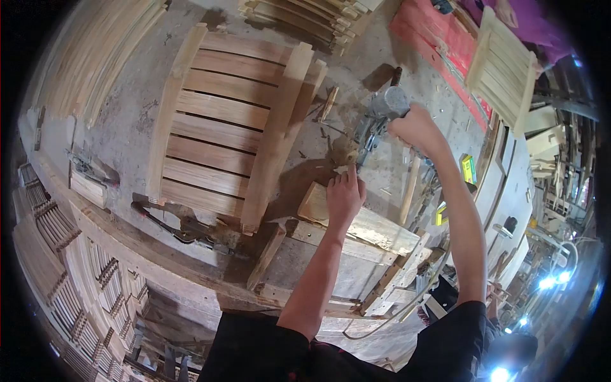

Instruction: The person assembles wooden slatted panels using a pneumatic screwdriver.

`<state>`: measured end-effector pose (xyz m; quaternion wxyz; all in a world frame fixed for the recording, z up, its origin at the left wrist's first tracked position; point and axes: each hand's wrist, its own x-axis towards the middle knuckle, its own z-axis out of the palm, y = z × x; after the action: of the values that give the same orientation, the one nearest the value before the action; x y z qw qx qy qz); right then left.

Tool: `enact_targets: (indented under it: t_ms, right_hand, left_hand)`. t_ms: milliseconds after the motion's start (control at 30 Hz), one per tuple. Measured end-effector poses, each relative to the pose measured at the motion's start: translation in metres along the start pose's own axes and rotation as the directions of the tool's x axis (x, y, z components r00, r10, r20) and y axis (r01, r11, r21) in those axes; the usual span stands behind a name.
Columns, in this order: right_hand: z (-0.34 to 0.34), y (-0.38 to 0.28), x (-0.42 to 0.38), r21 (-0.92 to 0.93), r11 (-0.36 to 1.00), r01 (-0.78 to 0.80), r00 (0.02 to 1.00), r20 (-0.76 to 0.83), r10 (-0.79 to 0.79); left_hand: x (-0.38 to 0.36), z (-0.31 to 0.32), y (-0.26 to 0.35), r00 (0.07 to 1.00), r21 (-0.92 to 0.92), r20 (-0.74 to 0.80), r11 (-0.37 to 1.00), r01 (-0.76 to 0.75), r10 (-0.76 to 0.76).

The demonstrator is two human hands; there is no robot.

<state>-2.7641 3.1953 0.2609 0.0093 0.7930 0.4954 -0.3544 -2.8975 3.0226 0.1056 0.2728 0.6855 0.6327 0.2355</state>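
Observation:
My right hand (pixel 417 132) is wrapped round the handle of what looks like an air nail gun (pixel 389 103) with a grey rounded head, held over the worktable. Close to the tool's narrow metal nose, my left hand (pixel 345 196) has its fingers drawn together; whatever they pinch, if anything, is hidden. Just below that hand lies a wooden block (pixel 314 202) at the end of a pale board. To the left, a slatted wooden panel (pixel 219 118) lies flat on the table, with rails along both sides and narrow gaps between its slats.
Long wood strips (pixel 105 51) are stacked at the far left, and more slats (pixel 305 19) lie at the back. A red-handled tool (pixel 168 223) rests near the front edge. At the upper right, another person in purple is beside a second slatted panel (pixel 503 70).

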Motion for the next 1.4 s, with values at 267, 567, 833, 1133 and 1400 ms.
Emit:
enact_targets:
  t_ms: [267, 567, 833, 1133, 1400]
  right_hand:
    - [-0.005, 0.014, -0.007, 0.258, 0.966, -0.005, 1.000, 0.019, 0.000]
    - [-0.012, 0.026, -0.011, 0.454, 0.887, -0.081, 0.992, 0.119, 0.029]
    - [-0.003, 0.045, -0.011, 0.557, 0.823, -0.111, 0.990, 0.139, 0.040]
    - [-0.002, 0.057, -0.011, 0.630, 0.770, -0.101, 0.990, 0.140, 0.015]
    - [0.000, 0.055, -0.008, 0.583, 0.805, -0.109, 0.989, 0.143, 0.031]
  left_hand:
    - [0.000, -0.001, 0.000, 1.000, 0.009, 0.023, 1.000, 0.015, -0.015]
    - [0.001, -0.003, 0.001, 0.998, -0.005, 0.062, 1.000, 0.024, -0.024]
    - [-0.001, 0.001, -0.001, 0.999, 0.001, 0.040, 1.000, 0.018, -0.018]
    - [0.000, 0.000, 0.000, 1.000, 0.002, 0.015, 1.000, 0.008, -0.008]
    - [-0.001, 0.002, -0.002, 0.998, 0.021, 0.066, 1.000, 0.022, -0.024]
